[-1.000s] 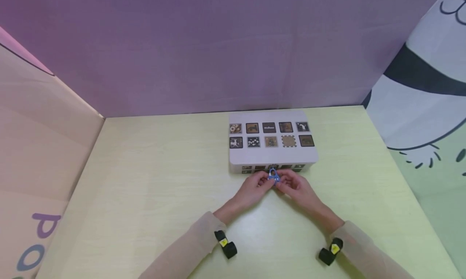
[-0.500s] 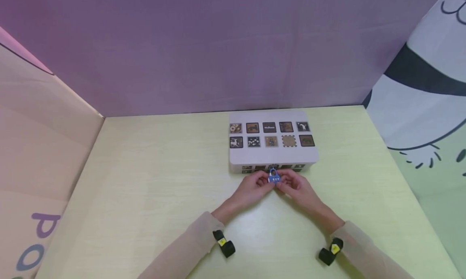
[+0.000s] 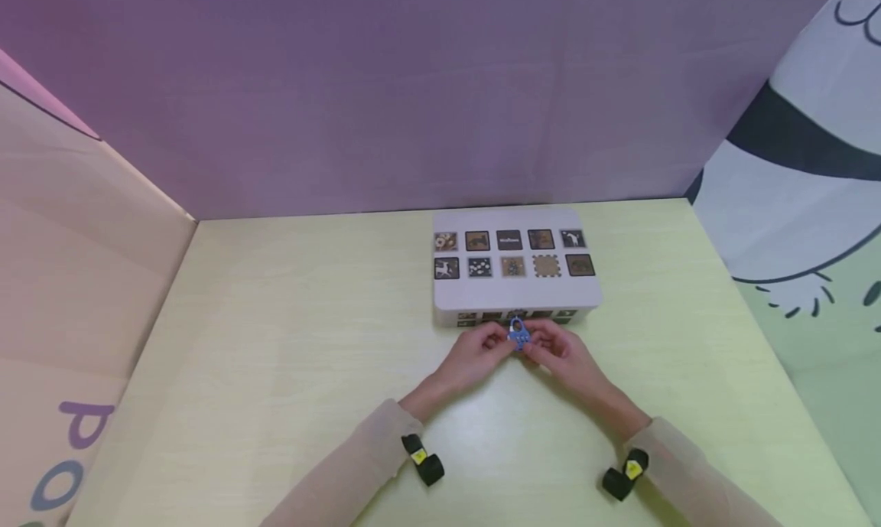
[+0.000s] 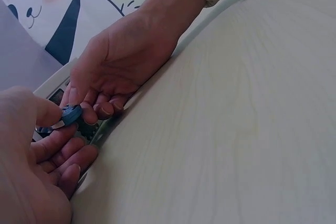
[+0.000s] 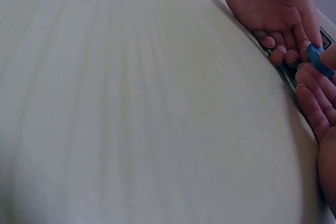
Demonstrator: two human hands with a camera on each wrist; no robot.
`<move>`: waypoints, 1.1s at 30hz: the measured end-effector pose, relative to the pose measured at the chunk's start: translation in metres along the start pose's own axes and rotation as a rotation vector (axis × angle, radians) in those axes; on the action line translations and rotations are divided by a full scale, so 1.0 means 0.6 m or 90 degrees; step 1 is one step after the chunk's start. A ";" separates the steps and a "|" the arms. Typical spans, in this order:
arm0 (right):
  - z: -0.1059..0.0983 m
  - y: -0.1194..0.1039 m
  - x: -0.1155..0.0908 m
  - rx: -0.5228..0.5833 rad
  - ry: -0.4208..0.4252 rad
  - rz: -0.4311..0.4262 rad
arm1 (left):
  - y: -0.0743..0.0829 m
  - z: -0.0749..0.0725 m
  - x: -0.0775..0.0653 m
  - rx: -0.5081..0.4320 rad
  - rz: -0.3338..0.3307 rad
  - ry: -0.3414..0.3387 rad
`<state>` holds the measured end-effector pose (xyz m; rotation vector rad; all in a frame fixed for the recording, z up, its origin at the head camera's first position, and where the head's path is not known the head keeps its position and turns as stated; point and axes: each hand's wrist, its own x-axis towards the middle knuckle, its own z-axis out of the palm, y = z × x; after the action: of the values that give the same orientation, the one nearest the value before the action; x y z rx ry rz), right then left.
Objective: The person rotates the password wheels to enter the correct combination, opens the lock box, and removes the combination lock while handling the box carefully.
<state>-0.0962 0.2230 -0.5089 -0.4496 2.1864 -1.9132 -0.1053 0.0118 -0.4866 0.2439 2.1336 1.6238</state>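
A small blue combination padlock (image 3: 519, 336) hangs at the front of a white box (image 3: 516, 291) printed with rows of square pictures. Its shackle stands upward at the box's front face, and a row of number wheels faces up. My left hand (image 3: 475, 357) pinches the lock's left side between thumb and fingers. From the other side my right hand (image 3: 564, 360) pinches it too, thumb at the lower right of the body. In the left wrist view the padlock (image 4: 71, 115) sits between both hands' fingertips, close over the table; the right wrist view shows its blue edge (image 5: 319, 59).
The box stands on a pale wooden table (image 3: 296, 343) near its back edge. A purple cloth wall (image 3: 385, 99) rises behind, with printed panels at the left and right. Each sleeve wears a black wrist camera, one at the left (image 3: 424, 460) and one at the right (image 3: 626, 475).
Both hands keep their hold on the padlock in front of the box. The left thumb shifts slightly on the lock's face and the lock tilts a little; the box has not moved.
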 end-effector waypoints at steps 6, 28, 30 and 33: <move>-0.002 -0.002 0.001 0.000 -0.004 0.016 | -0.001 -0.001 0.002 -0.007 0.002 -0.001; 0.004 -0.023 0.015 -0.071 0.028 0.118 | -0.004 -0.004 0.002 0.024 0.036 -0.016; 0.004 -0.022 0.015 -0.076 0.029 0.122 | -0.005 -0.004 0.001 0.023 0.032 -0.017; 0.004 -0.022 0.014 -0.078 0.025 0.123 | -0.006 -0.002 0.002 0.023 0.032 -0.018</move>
<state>-0.1019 0.2165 -0.4955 -0.2121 2.2882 -1.7093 -0.1063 0.0103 -0.4901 0.3327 2.1526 1.6013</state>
